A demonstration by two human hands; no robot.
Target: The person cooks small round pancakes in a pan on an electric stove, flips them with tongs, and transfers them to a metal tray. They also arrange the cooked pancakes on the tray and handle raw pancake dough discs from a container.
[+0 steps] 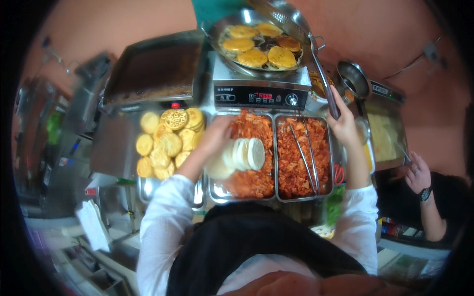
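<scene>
In my right hand (344,124) is the dark handle of a long metal skimmer (285,16), its perforated bowl raised over the right rim of a steel frying pan (237,20). Round golden breads (251,58) fry in oil inside that pan. My left hand (221,129), blurred, reaches over a steel tray of red, sauced chopped filling (255,127). Just below it, pale round flatbreads (255,153) lie on this filling in a leaning row. Whether my left fingers grip anything is hidden by blur. Fried round breads (169,144) are heaped in the tray to the left.
An electric cooktop (261,97) with a lit display carries the pan. Metal tongs (304,159) rest in the right filling tray (330,181). A flat griddle (155,66) stands at back left. At right, another person's hand (418,172) holds a thin utensil over a griddle (387,135).
</scene>
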